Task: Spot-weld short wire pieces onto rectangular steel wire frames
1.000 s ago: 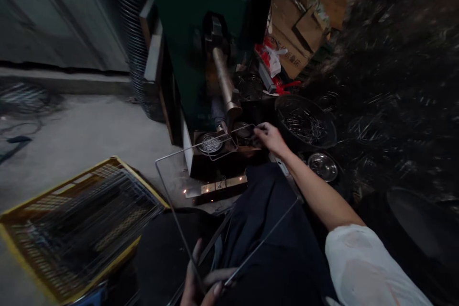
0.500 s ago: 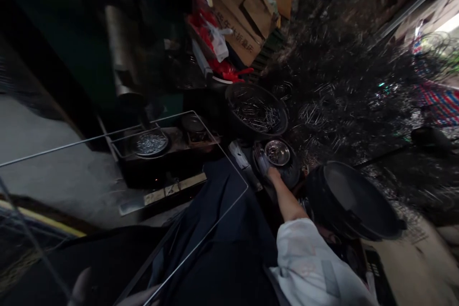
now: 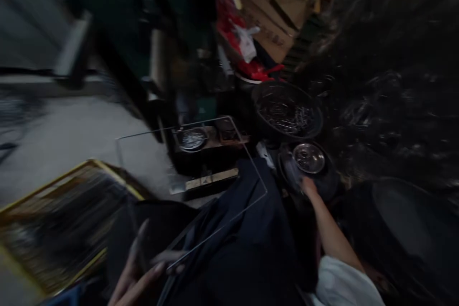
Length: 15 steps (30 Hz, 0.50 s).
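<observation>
My left hand (image 3: 141, 275) is low in the head view, its thumb and fingers closed on a thin bent wire frame (image 3: 266, 191). The frame is a large, roughly four-sided loop, held above my dark-clothed lap. To the right, my right hand (image 3: 307, 185) reaches to the near edge of a shiny metal bowl (image 3: 317, 161) containing small metal pieces. The bowl sits on a dark round surface. Blur and shadow hide the right fingers, so whether they grip anything does not show.
A round dish of small metal bits (image 3: 193, 139) lies on the machine ledge ahead. Beyond the bowl is a dark basin (image 3: 317, 126) with wire pieces. A yellow-edged crate (image 3: 81, 167) stands left, a large dark pan (image 3: 401, 215) right, cardboard (image 3: 267, 24) at the back.
The view has swung left, bringing the yellow-edged crate into sight. My left hand and the wire frame now show more fully. My right hand stays beside the metal bowl.
</observation>
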Tool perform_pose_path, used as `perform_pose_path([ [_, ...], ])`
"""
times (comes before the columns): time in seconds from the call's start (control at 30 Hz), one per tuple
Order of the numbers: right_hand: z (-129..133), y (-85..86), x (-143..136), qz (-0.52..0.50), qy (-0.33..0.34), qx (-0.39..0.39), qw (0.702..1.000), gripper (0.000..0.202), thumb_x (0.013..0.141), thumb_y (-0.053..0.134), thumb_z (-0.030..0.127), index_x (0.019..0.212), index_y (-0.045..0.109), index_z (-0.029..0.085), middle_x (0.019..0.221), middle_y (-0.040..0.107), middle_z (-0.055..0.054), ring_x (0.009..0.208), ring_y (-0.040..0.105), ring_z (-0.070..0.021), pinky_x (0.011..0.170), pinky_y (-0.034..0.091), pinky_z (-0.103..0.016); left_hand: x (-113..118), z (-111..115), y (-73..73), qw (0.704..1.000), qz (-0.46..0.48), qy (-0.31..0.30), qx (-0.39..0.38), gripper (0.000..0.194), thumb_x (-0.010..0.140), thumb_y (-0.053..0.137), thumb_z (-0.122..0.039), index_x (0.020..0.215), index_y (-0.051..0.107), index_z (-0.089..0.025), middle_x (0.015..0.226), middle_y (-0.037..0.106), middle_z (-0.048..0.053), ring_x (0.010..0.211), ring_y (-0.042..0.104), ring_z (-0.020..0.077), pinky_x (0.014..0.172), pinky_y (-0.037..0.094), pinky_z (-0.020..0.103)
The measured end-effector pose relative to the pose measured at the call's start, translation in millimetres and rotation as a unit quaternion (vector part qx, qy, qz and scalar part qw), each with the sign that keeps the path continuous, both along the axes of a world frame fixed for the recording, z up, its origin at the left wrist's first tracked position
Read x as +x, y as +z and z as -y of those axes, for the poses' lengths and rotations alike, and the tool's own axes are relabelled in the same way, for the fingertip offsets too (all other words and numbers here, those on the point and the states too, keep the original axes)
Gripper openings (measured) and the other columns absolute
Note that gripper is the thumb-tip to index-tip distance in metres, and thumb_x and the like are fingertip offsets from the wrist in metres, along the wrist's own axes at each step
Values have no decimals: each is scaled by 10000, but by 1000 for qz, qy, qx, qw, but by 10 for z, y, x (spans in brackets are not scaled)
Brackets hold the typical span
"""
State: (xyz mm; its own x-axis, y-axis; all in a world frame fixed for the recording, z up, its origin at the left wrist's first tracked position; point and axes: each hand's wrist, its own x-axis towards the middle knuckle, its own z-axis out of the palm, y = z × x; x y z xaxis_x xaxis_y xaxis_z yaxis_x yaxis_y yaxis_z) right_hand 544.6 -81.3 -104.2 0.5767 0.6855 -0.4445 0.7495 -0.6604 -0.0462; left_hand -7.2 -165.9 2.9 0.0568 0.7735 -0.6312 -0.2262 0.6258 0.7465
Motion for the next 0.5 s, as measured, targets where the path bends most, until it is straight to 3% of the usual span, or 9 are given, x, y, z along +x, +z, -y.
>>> perform_pose_path([
  [0.07,46,149,11,-9,34,40,999,361,861,544,160,1207,642,118,1239,658,-212,1194,619,-271,923,499,-334,116,16,131,998,50,39,23,1017,769,776,-396,1535,110,-466,1079,765,-29,978,708,275,732,598,316],
  [0.13,92,386,-11,-82,49,132,987,298,843,547,229,1102,674,158,1061,722,-138,994,695,-249,766,550,-319,158,30,193,992,105,61,46,1054,776,773,-364,1553,61,-409,965,773,14,808,717,239,731,576,311],
  [0.23,240,940,-232,-248,27,256,934,334,802,627,434,1017,695,187,674,658,-22,569,635,-193,487,492,-277,120,73,180,986,137,66,72,1040,798,757,-302,1560,53,-368,889,763,46,709,688,198,730,556,290],
  [0.33,383,1564,-764,-335,44,268,902,388,777,708,502,1023,721,203,621,625,-11,468,564,-149,429,447,-246,56,102,114,983,148,54,92,1058,796,754,-254,1561,29,-354,880,761,66,712,684,201,714,555,289],
  [0.4,358,1838,-1239,-383,132,260,877,346,800,707,497,985,749,208,749,699,-58,597,652,-180,554,534,-284,33,90,70,981,153,48,107,1088,783,761,-229,1563,10,-331,880,761,80,724,691,219,715,564,311],
  [0.43,303,1901,-1482,-405,199,248,857,344,818,695,499,1002,758,216,901,734,-88,775,704,-222,703,573,-331,28,77,50,980,156,46,112,1093,780,762,-222,1565,8,-323,886,761,84,730,694,226,716,568,323],
  [0.5,145,1877,-1929,-444,338,196,806,458,800,714,521,1159,728,237,1162,712,-101,1114,655,-298,976,510,-437,23,46,20,979,163,44,117,1086,781,757,-215,1566,14,-318,899,760,87,736,698,231,724,577,342],
])
